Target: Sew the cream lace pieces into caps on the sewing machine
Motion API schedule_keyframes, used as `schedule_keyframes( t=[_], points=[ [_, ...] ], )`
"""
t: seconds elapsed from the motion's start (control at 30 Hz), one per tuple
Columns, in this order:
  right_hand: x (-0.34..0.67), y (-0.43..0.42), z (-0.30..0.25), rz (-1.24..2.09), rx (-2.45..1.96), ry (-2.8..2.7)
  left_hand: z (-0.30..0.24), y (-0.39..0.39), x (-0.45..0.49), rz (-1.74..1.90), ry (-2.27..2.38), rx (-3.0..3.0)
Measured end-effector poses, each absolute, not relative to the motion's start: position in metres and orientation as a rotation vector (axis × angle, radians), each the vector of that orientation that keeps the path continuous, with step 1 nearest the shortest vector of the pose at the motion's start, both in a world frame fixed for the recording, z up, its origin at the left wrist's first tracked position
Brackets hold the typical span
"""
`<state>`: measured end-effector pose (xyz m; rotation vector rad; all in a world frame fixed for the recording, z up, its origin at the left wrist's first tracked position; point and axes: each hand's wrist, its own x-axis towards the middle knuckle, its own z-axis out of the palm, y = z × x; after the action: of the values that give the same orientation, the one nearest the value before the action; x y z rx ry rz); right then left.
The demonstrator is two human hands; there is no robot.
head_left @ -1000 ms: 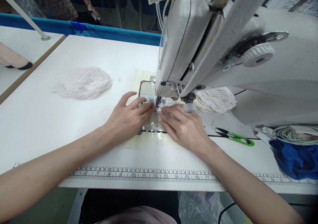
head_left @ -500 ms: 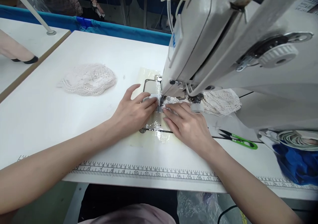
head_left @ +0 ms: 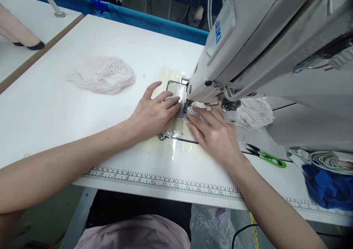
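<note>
Under the head of a white sewing machine [head_left: 242, 39], a strip of white eyelet lace [head_left: 199, 116] lies at the presser foot [head_left: 186, 108]. My left hand [head_left: 156, 113] rests on the left side of the foot, fingers stretched out and thumb raised, fingertips down close to the lace. On the right of the foot, my right hand [head_left: 217, 135] has its thumb and fingertips closed on the lace strip. More of the lace [head_left: 253, 113] lies bunched behind my right hand, partly hidden by the machine. Clear tape covers the needle plate [head_left: 179, 131].
A heap of white lace [head_left: 104, 76] lies on the left of the white table [head_left: 68, 131]. Green-handled thread snips [head_left: 271, 160], a coiled cable [head_left: 331, 160] and blue cloth [head_left: 325, 186] are at the right. A printed ruler [head_left: 165, 182] runs along the front edge.
The camera view has shifted, so the machine head looks larger and further right. Both hands stay beside the presser foot, with little visible change in the lace.
</note>
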<state>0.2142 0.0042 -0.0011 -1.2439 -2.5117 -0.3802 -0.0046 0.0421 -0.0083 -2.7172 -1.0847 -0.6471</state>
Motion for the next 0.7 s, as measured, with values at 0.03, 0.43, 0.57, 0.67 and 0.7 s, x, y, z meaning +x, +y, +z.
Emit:
schedule_keyframes(
  t=[0.03, 0.43, 0.57, 0.67, 0.7],
  points=[
    [0.215, 0.004, -0.001, -0.368, -1.248, -2.513, -0.008, 0.042, -0.005, -0.646, -1.085, -2.708],
    [0.212, 0.0, 0.007, 0.538, -1.261, -2.085, -0.003, 0.031, -0.007, -0.757, -0.917, -2.87],
    [0.209, -0.005, 0.022, 1.276, -1.138, -1.658, 0.002, 0.03, -0.004, -1.058, -0.931, -3.186],
    [0.209, -0.004, 0.025, 1.513, -1.098, -1.464, 0.011, 0.03, -0.006, -1.244, -1.097, -3.438],
    [0.21, -0.003, 0.025, 1.589, -1.082, -1.427, 0.014, 0.029, -0.008, -1.283, -1.183, -3.525]
  ],
)
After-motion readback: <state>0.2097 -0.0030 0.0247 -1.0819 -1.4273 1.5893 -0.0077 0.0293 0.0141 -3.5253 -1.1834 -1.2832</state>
